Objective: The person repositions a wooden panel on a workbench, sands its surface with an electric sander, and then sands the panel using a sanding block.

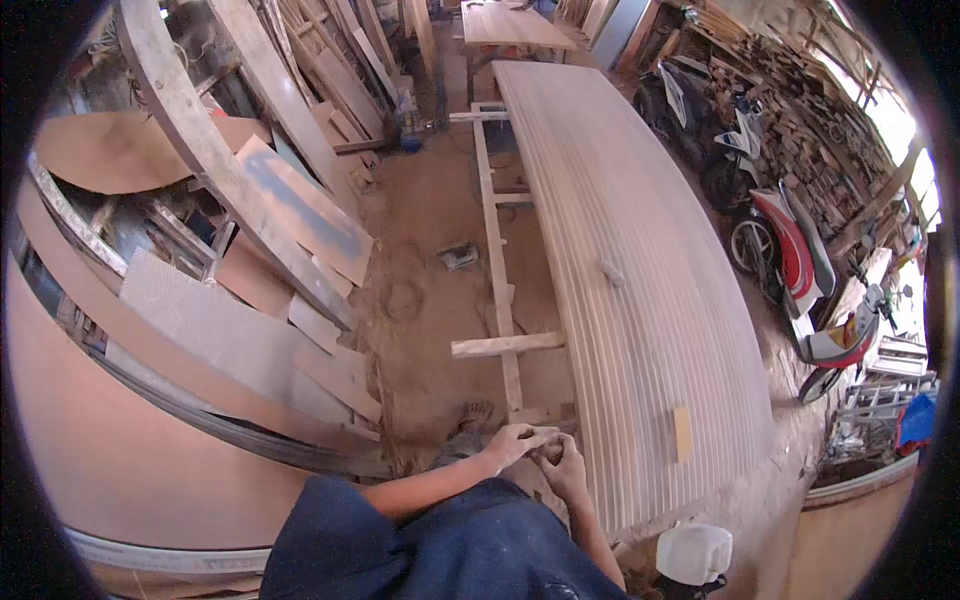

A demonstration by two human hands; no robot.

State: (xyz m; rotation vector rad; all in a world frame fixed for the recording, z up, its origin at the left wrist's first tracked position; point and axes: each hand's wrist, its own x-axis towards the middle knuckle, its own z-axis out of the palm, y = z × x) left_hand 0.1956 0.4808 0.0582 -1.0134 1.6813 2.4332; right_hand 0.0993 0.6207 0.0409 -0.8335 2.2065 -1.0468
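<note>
My left hand and my right hand meet in front of my body, beside the near left edge of a long grooved wooden panel. Fingers of both hands are closed around a small, pale, flat piece, whose kind I cannot make out. On the panel lie a yellow rectangular block, near me, and a small greyish roll-like thing farther off.
A wooden frame runs under and left of the panel. Boards and sheets lean at left. Motorbikes and stacked timber line the right. A white plastic container stands near my right side. Another panel lies beyond.
</note>
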